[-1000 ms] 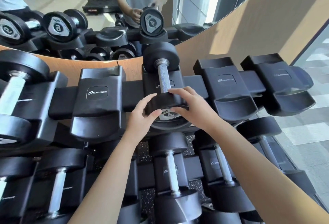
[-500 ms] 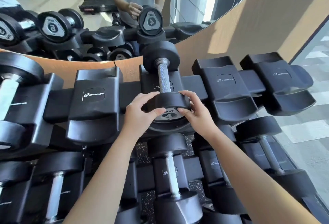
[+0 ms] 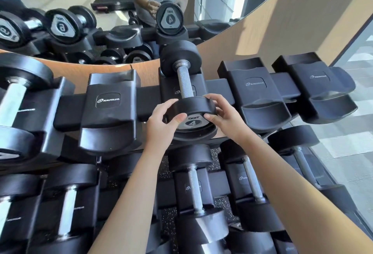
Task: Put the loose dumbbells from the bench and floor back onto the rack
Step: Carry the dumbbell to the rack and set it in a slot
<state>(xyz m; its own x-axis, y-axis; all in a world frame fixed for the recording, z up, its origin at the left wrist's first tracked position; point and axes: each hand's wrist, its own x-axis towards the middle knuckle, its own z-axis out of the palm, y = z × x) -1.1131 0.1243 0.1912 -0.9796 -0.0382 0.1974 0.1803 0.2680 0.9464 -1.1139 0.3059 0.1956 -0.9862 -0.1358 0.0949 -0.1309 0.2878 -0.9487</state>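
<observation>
Both hands' fingers have slid around the dumbbell [image 3: 186, 90] head, gripping; handle points away.

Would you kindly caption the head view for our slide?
Both hands, left hand and right hand, seat the 4 dumbbell in its top-row cradle.

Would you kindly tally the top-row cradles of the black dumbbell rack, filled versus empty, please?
Filled black moulded cradles: 2, with the large far-left dumbbell and the black rubber-headed dumbbell marked 4, gripped by the left hand and right hand
Empty black moulded cradles: 3
Total: 5
</observation>
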